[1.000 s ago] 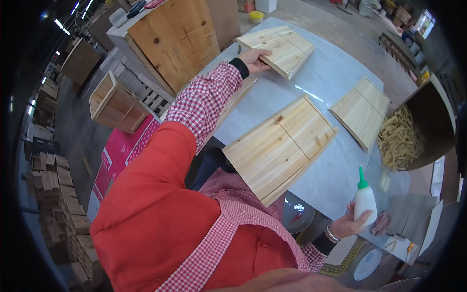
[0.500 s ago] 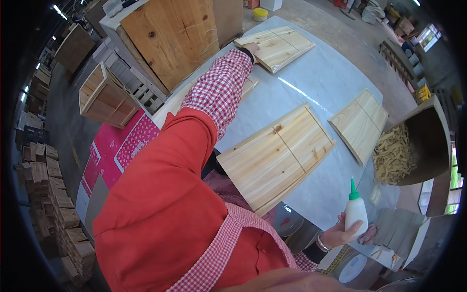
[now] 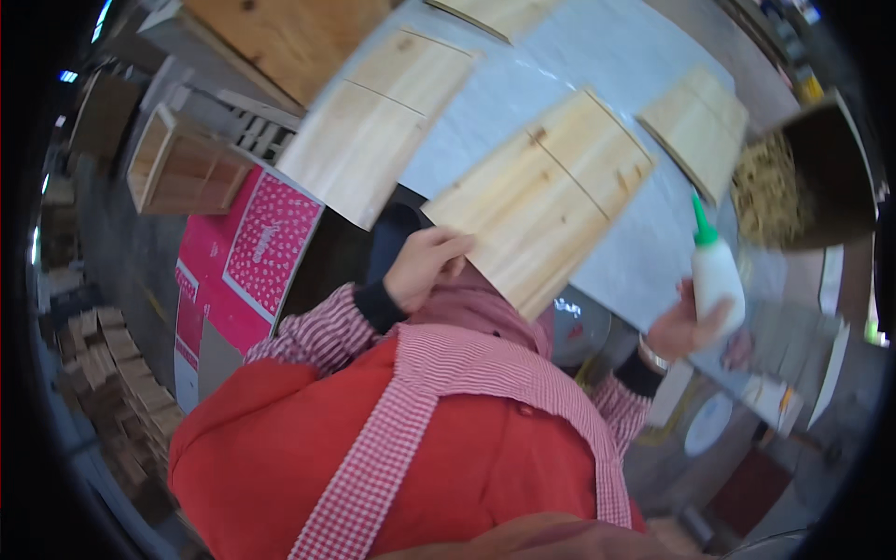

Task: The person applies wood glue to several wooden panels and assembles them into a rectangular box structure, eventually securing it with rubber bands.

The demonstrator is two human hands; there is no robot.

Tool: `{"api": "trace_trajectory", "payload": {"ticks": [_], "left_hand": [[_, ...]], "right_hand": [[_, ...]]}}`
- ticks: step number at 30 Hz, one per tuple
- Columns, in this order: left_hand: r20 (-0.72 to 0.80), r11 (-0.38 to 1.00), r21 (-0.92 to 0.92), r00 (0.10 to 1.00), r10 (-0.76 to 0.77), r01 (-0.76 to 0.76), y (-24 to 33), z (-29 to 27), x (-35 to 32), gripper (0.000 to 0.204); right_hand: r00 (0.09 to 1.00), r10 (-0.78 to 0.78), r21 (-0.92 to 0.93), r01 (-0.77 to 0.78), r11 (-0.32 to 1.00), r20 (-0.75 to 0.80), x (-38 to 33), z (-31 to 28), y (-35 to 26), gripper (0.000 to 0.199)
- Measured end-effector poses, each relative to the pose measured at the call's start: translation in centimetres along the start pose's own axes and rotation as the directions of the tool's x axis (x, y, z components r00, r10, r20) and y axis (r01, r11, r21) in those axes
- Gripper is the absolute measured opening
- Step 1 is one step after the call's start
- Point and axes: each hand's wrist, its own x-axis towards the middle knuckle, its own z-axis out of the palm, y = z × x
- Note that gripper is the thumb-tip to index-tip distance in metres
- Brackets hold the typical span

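My right hand [image 3: 689, 327] is closed around a white squeeze bottle [image 3: 718, 280] with a green pointed nozzle, held upright at the table's right. My left hand [image 3: 429, 266] is at the near edge of the middle wooden panel [image 3: 551, 201], fingers loosely bent and apart, fingertips by its left corner; whether they touch it is hard to tell. That panel tapers, has a thin line across it and overhangs the table's front edge. Left of it lies a similar panel [image 3: 378, 117], another panel [image 3: 695, 126] rests at the right, and one more [image 3: 499, 14] is cut off at the top.
The grey-white table [image 3: 518, 89] carries the panels. An open carton [image 3: 833, 173] with pale wood strips [image 3: 770, 191] stands at the right. To the left are a pink printed cardboard sheet [image 3: 271, 243], a wooden crate [image 3: 187, 168] and stacked wooden pieces [image 3: 117, 369].
My left hand has let go of the far panel and come back toward my body, beside the middle panel. The view has tilted nearer. The bottle stays in my right hand.
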Motion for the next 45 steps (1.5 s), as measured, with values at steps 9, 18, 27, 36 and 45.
{"api": "trace_trajectory", "payload": {"ticks": [9, 18, 27, 36, 45], "left_hand": [[0.197, 0.918, -0.329, 0.967, -0.162, 0.221, -3.9, 0.2, 1.7, 0.035], [0.410, 0.916, -0.294, 0.902, -0.136, 0.272, -8.6, 1.2, -0.4, 0.049], [0.505, 0.902, -0.284, 0.851, -0.147, 0.325, -8.3, 1.6, 0.0, 0.052], [0.505, 0.918, -0.293, 0.858, -0.089, 0.267, -8.4, 1.6, 0.2, 0.052], [0.485, 0.923, -0.299, 0.872, -0.070, 0.240, -8.7, 1.8, 0.4, 0.051]], "right_hand": [[0.967, -0.066, 0.027, 0.061, 0.998, 0.245, -0.4, 4.3, 1.5, 0.040], [0.903, -0.024, -0.176, 0.109, 0.978, 0.428, 4.3, 7.3, 6.8, 0.043], [0.864, -0.010, -0.340, 0.209, 0.917, 0.503, 6.2, 11.0, 11.6, 0.049], [0.673, -0.200, -0.373, 0.604, 0.705, 0.712, 11.4, 7.3, 10.3, 0.046], [0.731, -0.160, -0.513, 0.601, 0.613, 0.664, 12.2, -0.1, 5.1, 0.043]]}}
